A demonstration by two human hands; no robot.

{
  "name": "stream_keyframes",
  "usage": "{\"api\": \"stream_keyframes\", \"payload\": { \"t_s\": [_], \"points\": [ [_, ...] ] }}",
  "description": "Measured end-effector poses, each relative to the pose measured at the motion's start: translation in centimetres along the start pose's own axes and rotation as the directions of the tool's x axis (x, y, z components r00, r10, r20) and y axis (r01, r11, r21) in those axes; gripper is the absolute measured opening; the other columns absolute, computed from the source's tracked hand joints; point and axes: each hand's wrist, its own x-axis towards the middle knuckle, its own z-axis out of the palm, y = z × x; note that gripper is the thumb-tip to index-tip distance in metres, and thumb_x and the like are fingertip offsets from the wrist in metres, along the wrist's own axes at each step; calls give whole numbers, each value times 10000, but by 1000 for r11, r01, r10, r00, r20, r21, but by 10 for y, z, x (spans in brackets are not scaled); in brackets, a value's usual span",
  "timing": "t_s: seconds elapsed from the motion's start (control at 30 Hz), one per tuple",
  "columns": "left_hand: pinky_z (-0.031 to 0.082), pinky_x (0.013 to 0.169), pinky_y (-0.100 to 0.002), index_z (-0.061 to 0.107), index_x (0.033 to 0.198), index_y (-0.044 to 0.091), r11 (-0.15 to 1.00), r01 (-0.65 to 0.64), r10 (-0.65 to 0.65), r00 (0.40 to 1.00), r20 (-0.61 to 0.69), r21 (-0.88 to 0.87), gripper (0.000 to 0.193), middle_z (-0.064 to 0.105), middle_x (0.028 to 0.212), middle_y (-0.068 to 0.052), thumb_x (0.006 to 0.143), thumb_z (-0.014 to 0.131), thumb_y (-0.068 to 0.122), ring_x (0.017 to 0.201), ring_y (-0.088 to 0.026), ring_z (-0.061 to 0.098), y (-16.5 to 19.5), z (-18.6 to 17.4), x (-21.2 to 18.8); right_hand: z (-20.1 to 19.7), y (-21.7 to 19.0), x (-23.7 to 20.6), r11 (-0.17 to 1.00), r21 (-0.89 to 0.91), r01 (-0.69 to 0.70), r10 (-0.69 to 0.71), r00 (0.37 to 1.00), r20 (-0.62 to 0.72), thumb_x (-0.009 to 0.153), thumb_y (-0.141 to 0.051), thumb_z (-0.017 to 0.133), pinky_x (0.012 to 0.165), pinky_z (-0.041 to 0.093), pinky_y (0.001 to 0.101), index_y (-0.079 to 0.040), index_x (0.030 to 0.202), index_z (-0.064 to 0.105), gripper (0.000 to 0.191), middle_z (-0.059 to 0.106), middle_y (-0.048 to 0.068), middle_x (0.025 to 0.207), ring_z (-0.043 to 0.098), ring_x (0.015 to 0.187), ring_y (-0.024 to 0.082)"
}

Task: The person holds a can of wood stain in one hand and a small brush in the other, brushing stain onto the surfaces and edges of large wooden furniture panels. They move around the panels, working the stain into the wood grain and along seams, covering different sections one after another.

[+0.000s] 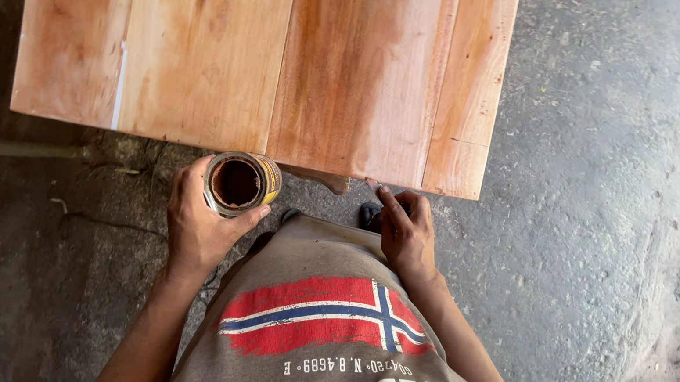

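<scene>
My left hand [198, 220] grips a small open metal can [238, 183] with a yellow label and dark brown liquid inside. It holds the can just below the near edge of a wide tabletop of joined wooden boards [263, 47]. My right hand [405, 231] is to the right, its fingertips touching the underside of the board edge near a small dark object that I cannot make out. Part of the middle boards looks darker and reddish, as if stained.
The wooden top stands over a rough grey concrete floor [603, 210]. A thin wooden strip [0, 148] lies on the floor at the left. A curved wooden piece [319, 179] pokes out under the near edge. My grey printed shirt [320, 330] fills the lower middle.
</scene>
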Motion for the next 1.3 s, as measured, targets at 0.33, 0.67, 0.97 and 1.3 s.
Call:
{"api": "stream_keyframes", "payload": {
  "t_s": [0.33, 0.67, 0.97, 1.3],
  "points": [
    [496, 989, -519, 512, 1342, -10, 995, 101, -101, 995, 17, 24, 915, 598, 1247, -233, 640, 975, 350, 1178, -403, 587, 6, 4, -15, -14, -4, -1, 1000, 22, 8, -8, 1000, 7, 897, 18, 691, 782, 560, 423, -81, 1232, 717, 350, 626, 165, 1069, 644, 928, 333],
    [494, 987, -516, 508, 1343, -19, 995, 86, -82, 994, -79, 49, 925, 596, 1244, -251, 635, 977, 346, 1177, -417, 582, 16, -2, -23, -26, -4, 53, 994, 34, -105, 103, 993, 55, 938, -15, 663, 729, 572, 434, -70, 1154, 748, 239, 679, 174, 1047, 702, 838, 367],
    [516, 954, -486, 539, 1339, 22, 941, 339, -336, 926, -171, -14, 890, 628, 1230, -200, 616, 963, 321, 1149, -397, 614, 14, -16, -61, -36, -12, 84, 998, 61, 3, -16, 977, 215, 933, 7, 641, 688, 568, 408, -5, 1077, 734, 171, 708, 178, 934, 706, 761, 340],
    [509, 955, -484, 548, 1304, 12, 881, 473, -451, 820, -353, -28, 861, 632, 1223, -194, 614, 984, 287, 1122, -389, 622, -64, -52, -121, 12, -77, 73, 998, 57, 23, -43, 928, 369, 969, -37, 621, 719, 558, 425, -32, 1077, 709, 139, 717, 185, 1005, 703, 854, 393]
  ]
}}
